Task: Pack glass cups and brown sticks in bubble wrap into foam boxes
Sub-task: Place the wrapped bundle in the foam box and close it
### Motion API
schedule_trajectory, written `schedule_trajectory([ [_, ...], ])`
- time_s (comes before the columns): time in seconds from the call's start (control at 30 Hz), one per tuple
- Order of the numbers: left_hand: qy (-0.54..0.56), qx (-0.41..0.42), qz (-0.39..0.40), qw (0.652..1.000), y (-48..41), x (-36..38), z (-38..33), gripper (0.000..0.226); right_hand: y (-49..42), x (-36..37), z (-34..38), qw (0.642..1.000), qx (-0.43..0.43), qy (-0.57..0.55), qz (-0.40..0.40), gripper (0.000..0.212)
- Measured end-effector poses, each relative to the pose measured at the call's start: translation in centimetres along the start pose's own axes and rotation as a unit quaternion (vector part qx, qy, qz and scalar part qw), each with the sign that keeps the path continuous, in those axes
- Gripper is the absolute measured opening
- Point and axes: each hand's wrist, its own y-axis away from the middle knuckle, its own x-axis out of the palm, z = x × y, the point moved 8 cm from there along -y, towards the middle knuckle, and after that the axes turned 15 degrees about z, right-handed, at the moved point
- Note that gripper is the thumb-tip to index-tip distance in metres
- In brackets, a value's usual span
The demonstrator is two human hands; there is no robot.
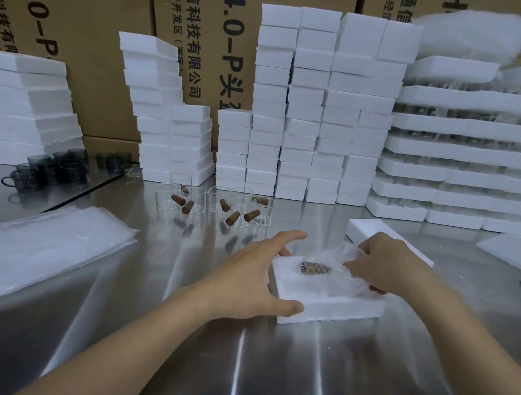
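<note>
The left grip point(248, 276) lay released, its fingers spread and fairly straight across the left end of a white foam box point(331, 308). The thumb tip rested against the near corner and the forefinger reached along the far edge. The right grip point(392, 266) was curled, pinching a wad of bubble wrap point(350, 279) at the right side of the box. Between the two grips, inside the box, a brown stick point(316, 268) showed through the wrap, lying flat. Whether a glass cup sat in that bundle too, I couldn't tell.

Just beyond the right grip a flat foam slab point(370, 227) lay on the steel bench point(243, 364), partly hidden by the hand. Beyond the left grip stood a row of clear glass cups point(240, 202), with loose brown sticks point(233, 218) leaning in and among them. Well off to the left of the left grip lay a pile of bubble wrap sheets point(46, 245). Farther back on that side was a cluster of dark mugs point(53, 166). Far beyond both grips, stacks of foam boxes point(304, 108) rose in front of printed cardboard cartons point(88, 49).
</note>
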Motion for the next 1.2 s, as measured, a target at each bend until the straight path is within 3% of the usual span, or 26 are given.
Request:
schedule_trajectory([
  [0.3, -0.015, 0.027, -0.028, 0.999, 0.8, -0.9, -1.4, 0.1, 0.7, -0.1, 0.8, 0.995, 0.018, 0.092, -0.035, 0.024],
  [0.5, -0.033, 0.011, -0.013, 0.999, 0.6, -1.6, -0.6, 0.09, 0.8, -0.4, 0.9, 0.999, -0.021, 0.047, -0.016, 0.025],
  [0.63, -0.027, -0.007, 0.017, 0.999, 0.2, -1.4, 0.9, 0.089, 1.1, -0.8, 1.7, 0.996, -0.06, 0.039, -0.045, 0.017],
  [0.8, -0.004, -0.019, 0.046, 0.999, -0.1, -1.3, 2.3, 0.087, 0.6, 0.4, 1.7, 0.996, -0.044, 0.056, -0.045, 0.027],
  [1.2, -0.009, -0.022, 0.038, 0.999, -0.4, -1.3, 2.7, 0.087, 0.6, 0.4, 1.5, 0.997, -0.014, 0.069, -0.043, 0.025],
])
